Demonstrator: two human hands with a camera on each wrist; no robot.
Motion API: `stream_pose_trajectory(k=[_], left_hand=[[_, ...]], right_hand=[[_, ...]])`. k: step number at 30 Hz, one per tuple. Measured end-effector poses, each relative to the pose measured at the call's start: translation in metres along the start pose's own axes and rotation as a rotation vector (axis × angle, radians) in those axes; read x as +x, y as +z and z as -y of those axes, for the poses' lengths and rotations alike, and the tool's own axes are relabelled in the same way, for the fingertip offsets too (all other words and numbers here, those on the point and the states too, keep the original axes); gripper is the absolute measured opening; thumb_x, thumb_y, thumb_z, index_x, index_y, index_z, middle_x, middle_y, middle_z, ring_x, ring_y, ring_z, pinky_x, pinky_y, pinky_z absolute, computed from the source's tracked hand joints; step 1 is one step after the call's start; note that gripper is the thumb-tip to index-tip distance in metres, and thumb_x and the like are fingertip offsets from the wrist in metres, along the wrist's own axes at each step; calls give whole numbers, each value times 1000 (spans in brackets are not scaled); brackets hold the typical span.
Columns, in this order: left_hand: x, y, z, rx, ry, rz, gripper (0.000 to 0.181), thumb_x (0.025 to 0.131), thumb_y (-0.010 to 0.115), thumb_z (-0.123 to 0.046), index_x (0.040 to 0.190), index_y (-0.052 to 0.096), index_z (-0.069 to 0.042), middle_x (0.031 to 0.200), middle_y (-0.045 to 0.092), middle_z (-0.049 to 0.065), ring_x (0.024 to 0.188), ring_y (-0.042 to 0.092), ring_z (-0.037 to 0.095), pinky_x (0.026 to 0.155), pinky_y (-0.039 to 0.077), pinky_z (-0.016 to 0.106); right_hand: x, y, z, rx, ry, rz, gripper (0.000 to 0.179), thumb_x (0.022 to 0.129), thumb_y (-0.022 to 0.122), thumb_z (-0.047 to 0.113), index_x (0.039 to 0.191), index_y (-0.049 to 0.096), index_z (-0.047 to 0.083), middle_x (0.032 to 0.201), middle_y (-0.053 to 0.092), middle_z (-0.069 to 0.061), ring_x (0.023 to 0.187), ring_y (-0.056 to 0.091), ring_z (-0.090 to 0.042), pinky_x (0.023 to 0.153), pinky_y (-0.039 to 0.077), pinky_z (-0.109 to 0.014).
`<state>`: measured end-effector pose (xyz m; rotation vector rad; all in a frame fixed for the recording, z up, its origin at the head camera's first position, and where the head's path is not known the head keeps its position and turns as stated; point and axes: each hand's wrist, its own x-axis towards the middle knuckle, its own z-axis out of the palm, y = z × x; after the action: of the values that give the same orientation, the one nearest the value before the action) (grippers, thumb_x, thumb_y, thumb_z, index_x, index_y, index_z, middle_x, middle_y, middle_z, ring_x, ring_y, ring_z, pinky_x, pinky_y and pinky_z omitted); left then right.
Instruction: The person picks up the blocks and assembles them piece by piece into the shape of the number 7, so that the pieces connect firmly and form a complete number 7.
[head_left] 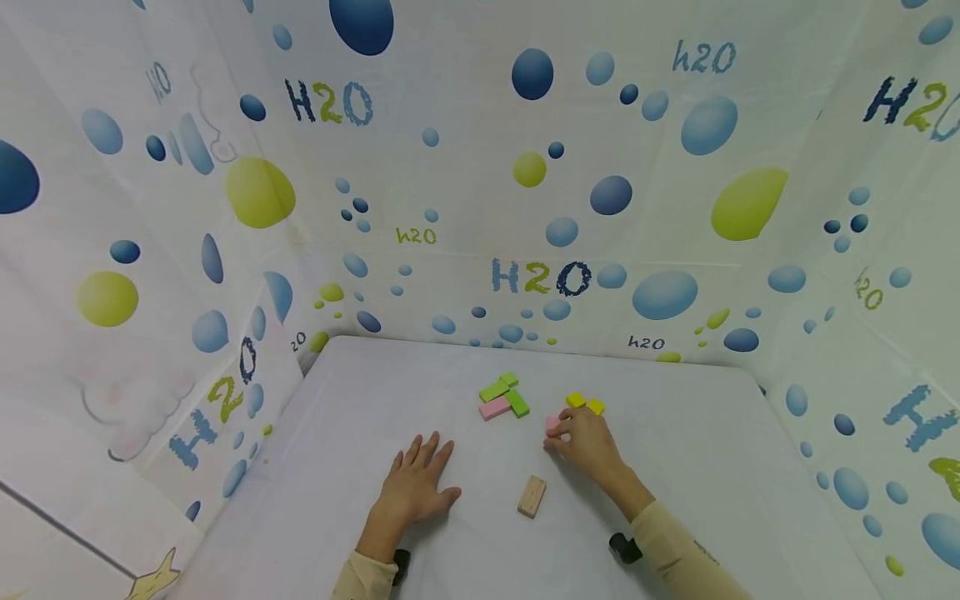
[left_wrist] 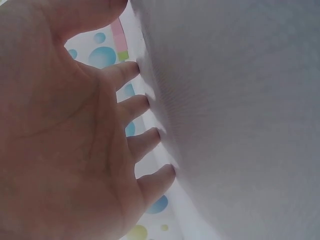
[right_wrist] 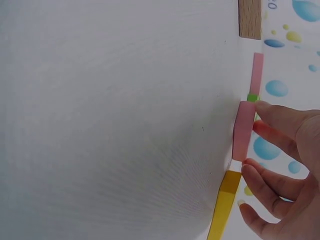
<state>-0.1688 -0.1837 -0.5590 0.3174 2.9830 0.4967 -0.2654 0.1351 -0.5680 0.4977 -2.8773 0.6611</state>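
Note:
My left hand (head_left: 414, 493) rests on the white table with fingers spread and fingertips touching the surface; it holds nothing. My right hand (head_left: 588, 446) pinches a pink block (right_wrist: 243, 131) lying on the table, thumb at one end and fingers toward the other. In the head view, the fingers cover most of that pink block. Just beyond the right hand lie yellow blocks (head_left: 576, 400), partly hidden by it. Between the hands and nearer to me is a plain wooden block (head_left: 532, 497).
Farther back, several green blocks (head_left: 517, 403) touch one another, with another pink block (head_left: 494, 407) against them. The white table (head_left: 360, 375) meets a bubble-printed curtain (head_left: 465, 192) at the back and sides.

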Motion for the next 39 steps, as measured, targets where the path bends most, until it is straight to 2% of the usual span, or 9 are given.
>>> stream_pose_trajectory(k=[13, 21, 34, 39], left_hand=[[1, -1, -1, 20, -7, 10, 76, 96, 69, -47, 158, 46, -9, 166, 35, 18, 154, 27, 46, 120, 25, 67], [2, -2, 0, 17, -13, 14, 76, 95, 69, -47, 157, 47, -9, 166, 36, 19, 154, 27, 46, 120, 25, 68], [5, -6, -2, 9, -17, 44, 79, 94, 72, -46, 157, 46, -7, 166, 35, 21, 154, 26, 48, 120, 25, 67], [5, -7, -2, 11, -13, 44, 78, 94, 72, -45, 157, 46, -6, 165, 35, 21, 153, 26, 48, 120, 25, 67]], right_hand=[[-7, 1, 2, -7, 7, 12, 21, 83, 89, 35, 96, 86, 19, 117, 72, -5, 113, 64, -28, 102, 51, -51], [-9, 1, 5, -6, -19, 6, 20, 82, 90, 36, 95, 86, 21, 113, 73, -4, 105, 66, -26, 95, 54, -47], [-13, -1, 12, 9, 1, 35, 20, 82, 90, 36, 95, 86, 21, 110, 74, -4, 103, 66, -26, 93, 54, -47], [-15, -1, 13, 11, -25, 17, 20, 81, 91, 35, 94, 87, 21, 107, 73, -4, 100, 65, -25, 89, 54, -46]])
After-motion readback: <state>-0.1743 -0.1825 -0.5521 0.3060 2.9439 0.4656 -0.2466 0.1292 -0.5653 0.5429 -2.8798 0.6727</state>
